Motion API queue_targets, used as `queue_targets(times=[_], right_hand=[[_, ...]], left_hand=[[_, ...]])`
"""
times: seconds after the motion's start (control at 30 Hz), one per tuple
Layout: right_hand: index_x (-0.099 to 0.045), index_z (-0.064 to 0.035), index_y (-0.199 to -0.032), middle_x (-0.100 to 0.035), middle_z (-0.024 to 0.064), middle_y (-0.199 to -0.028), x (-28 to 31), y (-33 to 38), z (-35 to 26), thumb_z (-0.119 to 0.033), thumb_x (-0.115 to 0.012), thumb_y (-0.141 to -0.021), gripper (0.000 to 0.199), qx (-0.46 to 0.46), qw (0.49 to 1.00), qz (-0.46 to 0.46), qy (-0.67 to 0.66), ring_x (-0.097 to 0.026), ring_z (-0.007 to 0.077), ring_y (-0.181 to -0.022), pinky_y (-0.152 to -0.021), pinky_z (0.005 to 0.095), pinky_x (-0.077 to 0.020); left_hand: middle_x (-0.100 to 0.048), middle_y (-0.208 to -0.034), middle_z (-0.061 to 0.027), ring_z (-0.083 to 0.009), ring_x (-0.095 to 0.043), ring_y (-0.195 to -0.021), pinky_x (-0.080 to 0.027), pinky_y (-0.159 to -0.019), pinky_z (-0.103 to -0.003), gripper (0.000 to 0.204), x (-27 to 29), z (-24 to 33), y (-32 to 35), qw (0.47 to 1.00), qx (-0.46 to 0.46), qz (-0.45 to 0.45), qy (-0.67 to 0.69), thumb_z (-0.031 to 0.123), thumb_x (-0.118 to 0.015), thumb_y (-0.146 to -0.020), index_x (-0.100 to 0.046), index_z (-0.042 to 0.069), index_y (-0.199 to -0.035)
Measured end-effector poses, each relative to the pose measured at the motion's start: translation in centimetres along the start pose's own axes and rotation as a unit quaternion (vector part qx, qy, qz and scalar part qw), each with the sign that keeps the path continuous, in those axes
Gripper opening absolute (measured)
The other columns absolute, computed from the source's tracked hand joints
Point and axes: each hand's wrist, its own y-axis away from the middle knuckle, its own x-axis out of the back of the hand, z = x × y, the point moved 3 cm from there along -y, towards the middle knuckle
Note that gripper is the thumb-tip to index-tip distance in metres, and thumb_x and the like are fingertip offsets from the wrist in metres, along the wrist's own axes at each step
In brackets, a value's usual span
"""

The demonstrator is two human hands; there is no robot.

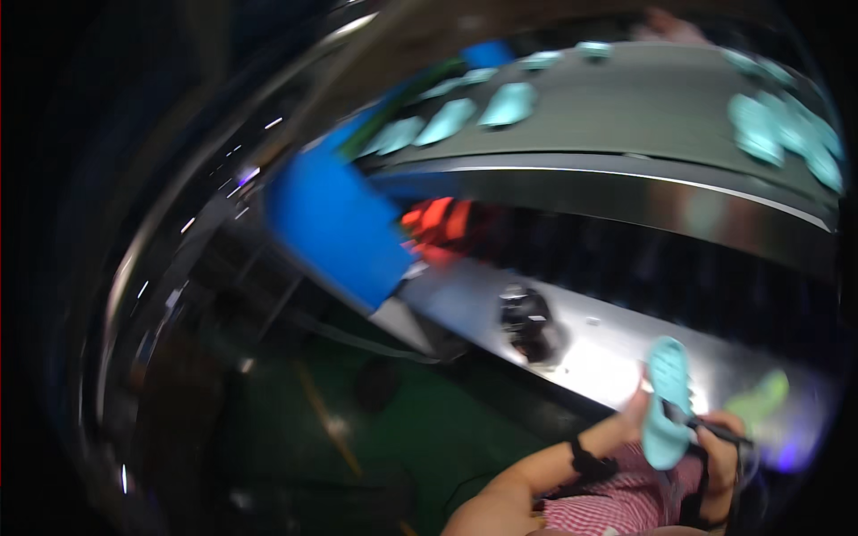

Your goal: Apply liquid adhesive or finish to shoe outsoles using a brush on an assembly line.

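My left hand point(635, 413) is closed on the edge of a turquoise shoe sole point(667, 375), held up over the near side of the metal bench. Fingers of my right hand point(720, 451) are wrapped round a slim dark hand tool point(720, 431). The tool's tip lies against or just over the sole's lower half. Blur hides what kind of tool it is. Beyond my right hand, a yellow-green sole-shaped piece point(758, 399) rests on the bench.
A shiny dark round object point(527, 322) stands on the metal bench point(599, 344). Behind it runs a grey conveyor belt point(617, 107) carrying several turquoise soles point(508, 104). A blue panel point(331, 223) and orange-red items point(436, 223) are at left. Another person's hand point(675, 27) shows across the belt.
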Motion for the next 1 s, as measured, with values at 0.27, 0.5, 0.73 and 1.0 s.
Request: queue_targets(times=[0.27, 0.5, 0.73, 1.0], right_hand=[[-0.051, -0.0013, -0.101, -0.055, 0.0089, -0.096, -2.1, -6.2, 6.0, -0.009, -0.06, -0.071, 0.032, 0.058, 0.992, -0.111, 0.001, -0.052, 0.0148, -0.079, -0.072, 0.0261, -0.0429], [-0.053, -0.0011, -0.099, -0.056, 0.0089, -0.096, -5.5, -6.3, 6.2, -0.008, -0.06, -0.071, 0.03, 0.112, 0.981, -0.13, -0.092, -0.053, 0.0151, -0.079, -0.072, 0.0258, -0.0432], [-0.05, 0.0018, -0.094, -0.056, 0.0134, -0.095, -2.8, 1.2, 2.2, 0.004, -0.059, -0.068, 0.028, 0.071, 0.996, 0.018, -0.059, -0.056, 0.0211, -0.083, -0.077, 0.0312, -0.0461], [-0.065, 0.0012, -0.089, -0.065, 0.0075, -0.081, -6.6, -1.0, -1.2, -0.006, -0.067, -0.073, 0.017, 0.05, 0.998, -0.008, -0.038, -0.059, 0.0102, -0.07, -0.064, 0.0215, -0.0479]], left_hand=[[-0.057, -0.079, -0.007, -0.016, -0.055, -0.07, -0.046, -0.069, -0.028, 0.073, -0.3, 0.7, 0.6, 0.99, -0.085, 0.108, -0.046, 0.071, -0.033, -0.077, -0.057, 0.004, -0.091], [-0.053, -0.069, -0.0004, -0.0128, -0.049, -0.062, -0.045, -0.057, -0.028, 0.062, -1.7, -1.9, -0.8, 0.987, -0.064, 0.144, -0.005, 0.071, -0.039, -0.076, -0.057, 0.011, -0.081], [-0.054, -0.112, -0.0075, -0.0208, -0.052, -0.101, -0.042, -0.09, -0.038, 0.054, -0.7, 1.0, 3.4, 0.987, -0.128, -0.079, 0.051, 0.049, -0.034, -0.09, -0.044, 0.004, -0.119], [-0.054, -0.109, -0.0166, -0.0296, -0.051, -0.101, -0.039, -0.09, -0.043, 0.078, -5.7, 5.9, 5.6, 0.982, -0.106, 0.108, -0.109, 0.066, -0.014, -0.083, -0.042, 0.002, -0.119]])
